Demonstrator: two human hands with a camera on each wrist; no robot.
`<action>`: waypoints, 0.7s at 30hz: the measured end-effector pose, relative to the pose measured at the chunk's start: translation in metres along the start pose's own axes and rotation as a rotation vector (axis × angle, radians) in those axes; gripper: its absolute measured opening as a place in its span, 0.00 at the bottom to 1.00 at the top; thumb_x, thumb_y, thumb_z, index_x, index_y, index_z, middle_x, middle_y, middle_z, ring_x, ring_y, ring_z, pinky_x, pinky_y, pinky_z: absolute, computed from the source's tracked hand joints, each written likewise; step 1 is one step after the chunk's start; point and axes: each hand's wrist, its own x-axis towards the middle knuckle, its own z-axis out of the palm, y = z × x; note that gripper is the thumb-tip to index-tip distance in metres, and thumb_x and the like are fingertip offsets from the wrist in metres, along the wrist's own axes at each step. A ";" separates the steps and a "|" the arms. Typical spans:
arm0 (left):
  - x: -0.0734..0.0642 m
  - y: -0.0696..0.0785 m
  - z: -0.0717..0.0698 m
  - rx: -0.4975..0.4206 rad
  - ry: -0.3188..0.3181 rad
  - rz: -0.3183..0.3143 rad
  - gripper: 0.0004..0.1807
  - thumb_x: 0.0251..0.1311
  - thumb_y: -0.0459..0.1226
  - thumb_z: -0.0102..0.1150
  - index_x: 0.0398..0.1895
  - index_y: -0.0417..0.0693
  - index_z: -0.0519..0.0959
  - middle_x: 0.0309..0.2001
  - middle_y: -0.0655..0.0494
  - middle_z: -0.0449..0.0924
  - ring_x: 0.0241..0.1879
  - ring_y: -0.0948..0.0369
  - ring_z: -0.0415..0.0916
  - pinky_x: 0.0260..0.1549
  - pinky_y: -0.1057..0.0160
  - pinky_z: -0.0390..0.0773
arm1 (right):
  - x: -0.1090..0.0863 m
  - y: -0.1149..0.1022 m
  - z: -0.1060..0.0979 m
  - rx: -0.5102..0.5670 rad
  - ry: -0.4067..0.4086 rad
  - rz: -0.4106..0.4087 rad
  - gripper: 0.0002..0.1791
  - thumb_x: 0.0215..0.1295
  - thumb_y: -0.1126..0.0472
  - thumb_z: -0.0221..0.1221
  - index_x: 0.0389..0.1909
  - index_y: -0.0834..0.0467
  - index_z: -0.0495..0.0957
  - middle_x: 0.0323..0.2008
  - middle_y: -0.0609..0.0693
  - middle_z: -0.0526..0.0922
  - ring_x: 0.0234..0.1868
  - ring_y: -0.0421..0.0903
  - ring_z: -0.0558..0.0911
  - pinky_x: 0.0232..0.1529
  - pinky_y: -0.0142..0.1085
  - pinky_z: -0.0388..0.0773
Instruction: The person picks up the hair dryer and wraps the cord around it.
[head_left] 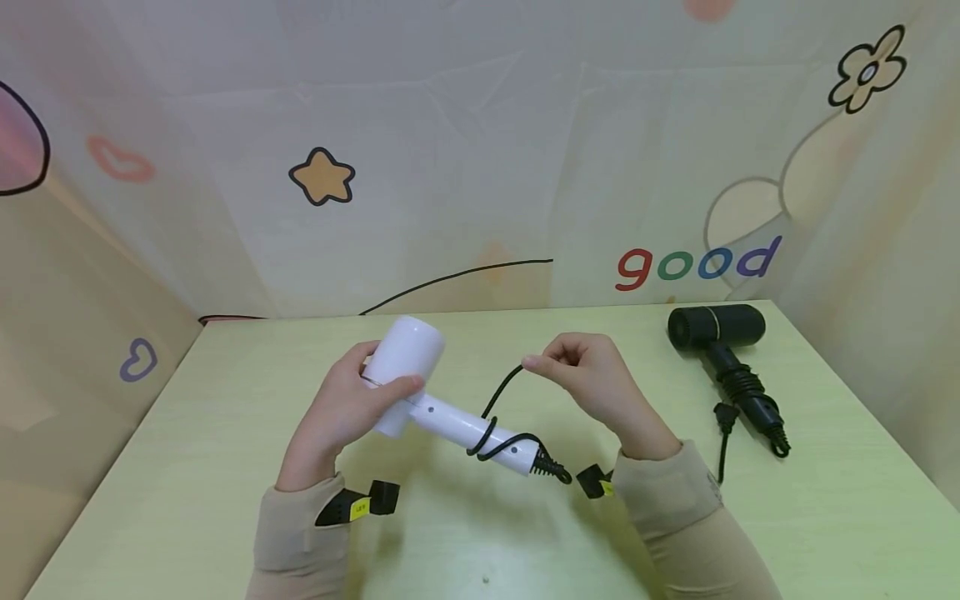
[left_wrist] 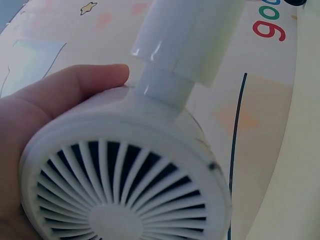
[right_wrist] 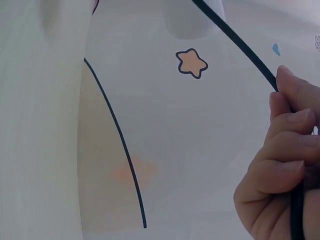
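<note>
A white hair dryer is held above the table, its handle slanting down to the right. My left hand grips it round the head, thumb across the front; in the left wrist view its slatted round vent faces the camera. The black power cord winds loosely round the handle and rises to my right hand, which pinches it between thumb and forefinger. In the right wrist view the cord runs into the curled fingers and comes out below them.
A black hair dryer lies at the table's back right, its cord wrapped round the handle and its plug beside it. The pale table meets a printed curtain at the back. Each wrist carries a small black camera.
</note>
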 end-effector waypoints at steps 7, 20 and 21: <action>0.000 0.003 0.000 0.037 0.062 -0.013 0.42 0.52 0.52 0.65 0.67 0.48 0.59 0.57 0.46 0.70 0.47 0.48 0.75 0.35 0.60 0.78 | -0.008 -0.010 -0.002 -0.015 -0.004 -0.074 0.13 0.59 0.53 0.64 0.23 0.57 0.79 0.14 0.47 0.64 0.18 0.41 0.62 0.19 0.32 0.60; 0.005 0.004 0.010 0.074 0.296 0.049 0.43 0.53 0.51 0.64 0.69 0.49 0.57 0.57 0.47 0.71 0.47 0.48 0.74 0.37 0.53 0.78 | -0.028 -0.034 0.012 -0.059 -0.004 -0.169 0.08 0.60 0.58 0.63 0.25 0.58 0.81 0.14 0.46 0.68 0.16 0.38 0.62 0.18 0.29 0.60; 0.005 0.004 0.011 0.065 0.327 0.061 0.43 0.53 0.51 0.64 0.69 0.49 0.57 0.56 0.47 0.71 0.47 0.48 0.73 0.38 0.52 0.78 | -0.029 -0.035 0.013 -0.054 -0.006 -0.172 0.08 0.61 0.59 0.62 0.25 0.58 0.81 0.14 0.46 0.68 0.16 0.37 0.62 0.18 0.29 0.60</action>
